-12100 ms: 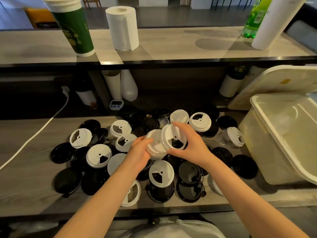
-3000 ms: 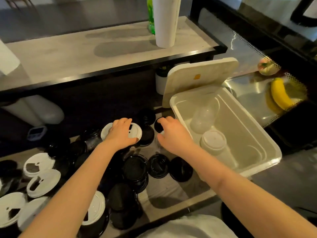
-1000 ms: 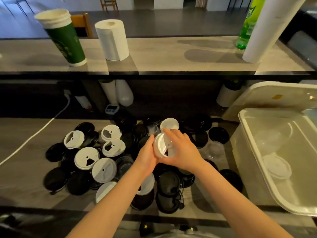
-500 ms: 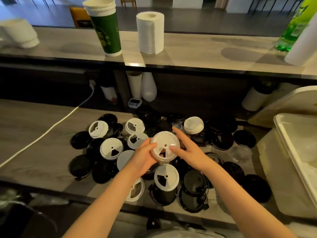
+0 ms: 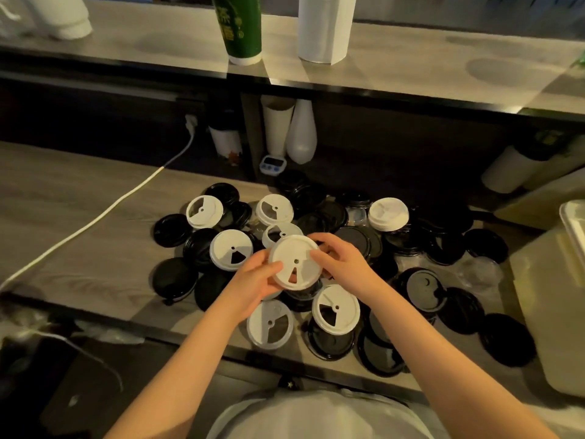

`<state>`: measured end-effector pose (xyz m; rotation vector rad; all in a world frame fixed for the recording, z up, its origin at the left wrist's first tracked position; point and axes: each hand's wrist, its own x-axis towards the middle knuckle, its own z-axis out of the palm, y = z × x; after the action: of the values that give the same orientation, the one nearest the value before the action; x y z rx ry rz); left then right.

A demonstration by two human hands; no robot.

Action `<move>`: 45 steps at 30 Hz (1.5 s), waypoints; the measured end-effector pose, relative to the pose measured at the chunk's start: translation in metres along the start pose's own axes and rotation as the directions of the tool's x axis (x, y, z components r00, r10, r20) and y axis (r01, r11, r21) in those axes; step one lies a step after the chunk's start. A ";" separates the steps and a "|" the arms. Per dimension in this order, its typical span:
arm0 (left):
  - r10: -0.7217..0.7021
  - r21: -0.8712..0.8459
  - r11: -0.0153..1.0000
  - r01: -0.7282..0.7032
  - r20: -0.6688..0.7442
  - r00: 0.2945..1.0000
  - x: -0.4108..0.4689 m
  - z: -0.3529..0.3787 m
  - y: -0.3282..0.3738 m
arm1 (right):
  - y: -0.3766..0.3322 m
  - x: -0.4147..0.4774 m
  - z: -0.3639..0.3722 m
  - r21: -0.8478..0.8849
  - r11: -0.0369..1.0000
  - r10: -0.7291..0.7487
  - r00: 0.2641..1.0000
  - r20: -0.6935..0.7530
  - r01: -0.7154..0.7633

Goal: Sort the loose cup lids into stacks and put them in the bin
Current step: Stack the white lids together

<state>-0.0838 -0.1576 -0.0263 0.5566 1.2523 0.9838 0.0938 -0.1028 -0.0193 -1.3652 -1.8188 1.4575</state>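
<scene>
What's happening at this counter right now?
A person holds a white lid with the left hand and right hand gripping its edges, above a pile of loose black and white lids on the counter. The bin stands at the right edge; its inside is out of view.

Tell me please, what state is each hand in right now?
Left hand: grips the white lid by its left edge.
Right hand: pinches the same lid's right edge.
</scene>
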 end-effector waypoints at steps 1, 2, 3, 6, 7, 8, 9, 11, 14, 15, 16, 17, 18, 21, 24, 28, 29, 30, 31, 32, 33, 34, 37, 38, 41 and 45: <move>-0.005 0.001 1.000 0.005 0.005 1.000 -0.001 -0.002 -0.001 | -0.001 -0.001 0.002 0.005 1.000 0.015 1.000 0.002 -0.015; -0.007 -0.005 1.000 0.007 0.012 1.000 -0.002 -0.003 -0.001 | -0.002 -0.002 0.005 0.018 0.999 0.028 1.000 0.002 -0.029; -0.008 -0.015 1.000 0.009 0.015 1.000 -0.003 -0.004 -0.003 | -0.003 -0.003 0.007 0.029 0.999 0.033 0.999 -0.002 -0.033; -0.002 -0.030 1.000 0.002 -0.001 1.000 -0.004 -0.005 -0.006 | -0.002 -0.007 0.009 0.009 1.000 0.012 1.000 -0.007 -0.012; -0.002 -0.028 1.000 0.001 -0.012 1.000 -0.004 -0.004 -0.007 | -0.001 -0.008 0.008 0.007 1.000 0.020 1.000 0.007 -0.020; -0.001 -0.024 1.000 0.000 -0.025 1.000 -0.004 -0.003 -0.007 | 0.001 -0.010 0.006 0.012 0.999 0.041 0.999 0.022 -0.041; 0.001 -0.024 1.000 -0.003 -0.046 0.999 -0.004 -0.001 -0.008 | 0.003 -0.011 0.004 0.014 0.998 0.066 0.997 0.028 -0.066; 0.007 -0.045 0.999 -0.012 -0.104 0.995 -0.002 0.001 -0.010 | 0.010 -0.018 -0.003 -0.052 0.994 0.098 0.995 -0.010 -0.098; 0.013 -0.101 0.994 -0.031 -0.175 0.984 0.000 0.002 -0.013 | 0.022 -0.034 -0.014 -0.431 0.898 0.064 0.995 -0.072 -0.089; 0.013 -0.118 0.992 -0.035 -0.180 0.984 0.001 0.002 -0.015 | 0.025 -0.039 -0.015 -0.547 0.834 0.055 0.998 -0.043 -0.069; 0.015 -0.128 0.991 -0.038 -0.181 0.983 0.001 0.002 -0.017 | 0.029 -0.044 -0.016 -0.632 0.774 0.065 0.998 0.004 -0.048; 0.019 -0.129 0.991 -0.043 -0.179 0.984 0.001 0.002 -0.019 | 0.033 -0.048 -0.014 -0.690 0.723 0.088 0.995 0.056 -0.025; 0.024 -0.129 0.990 -0.047 -0.177 0.984 0.001 0.003 -0.021 | 0.036 -0.051 -0.012 -0.731 0.682 0.121 0.987 0.103 -0.007; 0.028 -0.134 0.990 -0.053 -0.182 0.983 0.000 0.007 -0.024 | 0.045 -0.054 -0.002 -0.800 0.599 0.192 0.966 0.173 0.024; 0.023 -0.128 0.991 -0.048 -0.187 0.982 -0.001 0.011 -0.023 | 0.052 -0.052 0.003 -0.825 0.563 0.181 0.969 0.170 0.039; 0.007 -0.148 0.988 -0.038 -0.204 0.979 -0.002 0.012 -0.024 | 0.058 -0.052 0.003 -0.793 0.610 0.161 0.976 0.147 0.019; 0.004 -0.149 0.988 -0.035 -0.205 0.979 -0.002 0.012 -0.024 | 0.059 -0.053 0.001 -0.764 0.645 0.152 0.979 0.135 0.005; 0.001 -0.147 0.989 -0.032 -0.208 0.978 -0.002 0.012 -0.025 | 0.058 -0.056 -0.002 -0.726 0.687 0.141 0.983 0.119 -0.011; -0.001 -0.144 0.989 -0.030 -0.213 0.977 -0.001 0.012 -0.025 | 0.058 -0.058 -0.006 -0.681 0.731 0.130 0.986 0.101 -0.026; -0.004 -0.146 0.989 -0.028 -0.217 0.976 -0.001 0.013 -0.026 | 0.056 -0.061 -0.010 -0.633 0.773 0.116 0.990 0.081 -0.039; -0.006 -0.147 0.989 -0.026 -0.217 0.976 -0.001 0.014 -0.026 | 0.055 -0.062 -0.014 -0.583 0.811 0.100 0.993 0.059 -0.047; -0.008 -0.152 0.988 -0.025 -0.215 0.977 -0.001 0.015 -0.026 | 0.052 -0.063 -0.018 -0.535 0.844 0.075 0.997 0.033 -0.046; -0.015 -0.168 0.986 -0.018 -0.188 0.982 -0.002 0.021 -0.026 | 0.039 -0.062 -0.023 -0.363 0.932 -0.021 0.998 -0.063 -0.004; -0.015 -0.177 0.984 -0.016 -0.170 0.985 -0.002 0.024 -0.026 | 0.033 -0.060 -0.023 -0.316 0.949 -0.041 0.996 -0.082 0.013; -0.016 -0.209 0.978 -0.002 -0.084 0.996 -0.005 0.033 -0.026 | 0.016 -0.053 -0.015 -0.253 0.965 -0.094 0.993 -0.073 0.073; -0.086 -0.233 0.969 0.078 -0.025 0.996 -0.009 0.040 -0.025 | 0.008 -0.049 0.002 -0.292 0.945 -0.151 0.988 0.017 0.149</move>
<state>-0.0384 -0.1712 -0.0316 0.3043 1.1628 1.0561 0.1161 -0.1471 -0.0163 -1.3254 -2.1496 1.1392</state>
